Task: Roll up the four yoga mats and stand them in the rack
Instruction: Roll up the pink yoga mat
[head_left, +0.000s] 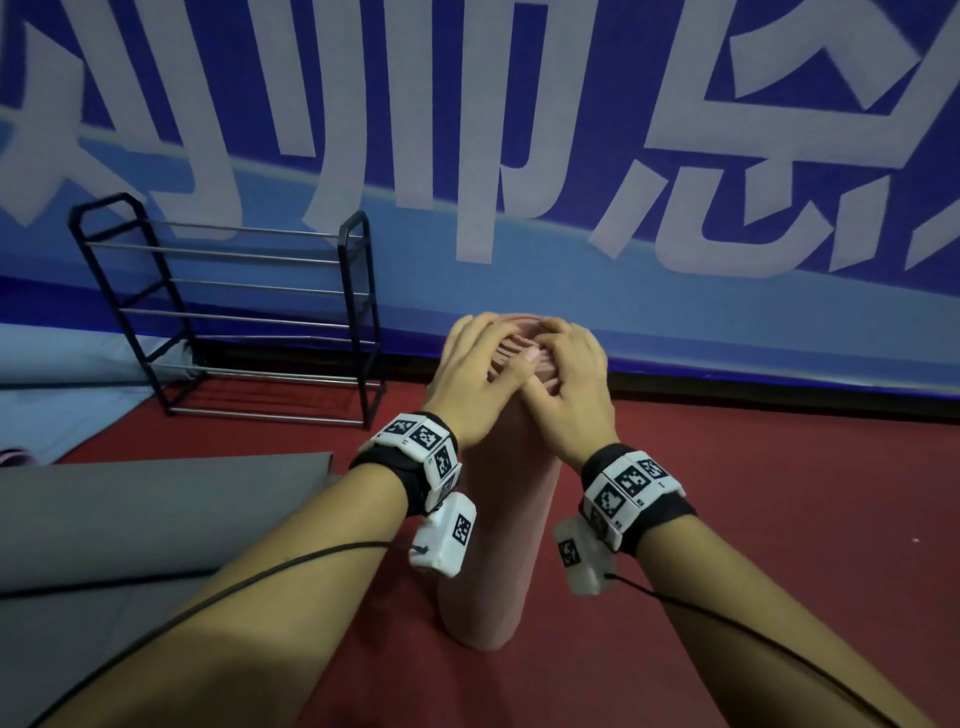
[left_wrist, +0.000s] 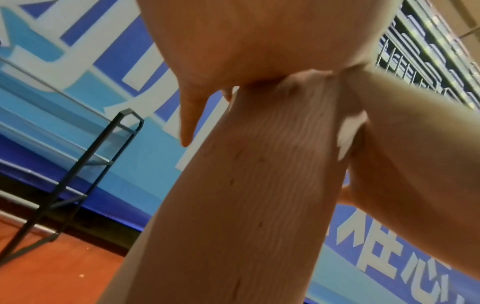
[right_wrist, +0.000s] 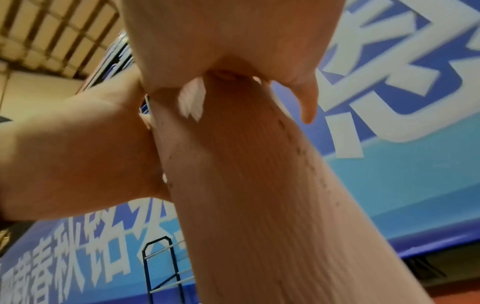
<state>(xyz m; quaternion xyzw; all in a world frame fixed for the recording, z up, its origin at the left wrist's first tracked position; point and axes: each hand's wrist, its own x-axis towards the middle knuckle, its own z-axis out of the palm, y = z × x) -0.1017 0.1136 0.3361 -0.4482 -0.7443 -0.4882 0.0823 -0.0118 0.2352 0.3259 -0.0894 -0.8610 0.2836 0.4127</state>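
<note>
1. Nearest to me, both forearms reach forward from the bottom of the head view, each wrist strapped with a black band carrying white marker blocks, and a thin black cable trails back along each arm.
2. Between the forearms stands the pink rolled mat (head_left: 498, 545), upright on the red floor (head_left: 753, 519), its ribbed surface filling both wrist views.
3. My left hand (head_left: 470, 387) lies over the top end of the roll, fingers spread and fairly straight across the spiral; the left wrist view shows its palm pressed down on the rim with one finger hanging off the near side.
4. My right hand (head_left: 574, 374) sits on the same top end just beside the left, touching it at the thumbs. Its fingers are bent over the far edge of the roll; I cannot tell whether they are really clamped on it or only pressing.
5. To the left, a grey mat (head_left: 156, 514) lies on the floor, one edge curled over.
6. Farther left, a small pink piece (head_left: 15, 457) shows at the frame edge, too little of it to name.
7. Beyond that, the black rack (head_left: 358, 322) with silver rails stands on the floor against the wall, well apart from the roll.
8. Behind everything hangs a blue banner (head_left: 519, 104) with large white characters.
</note>
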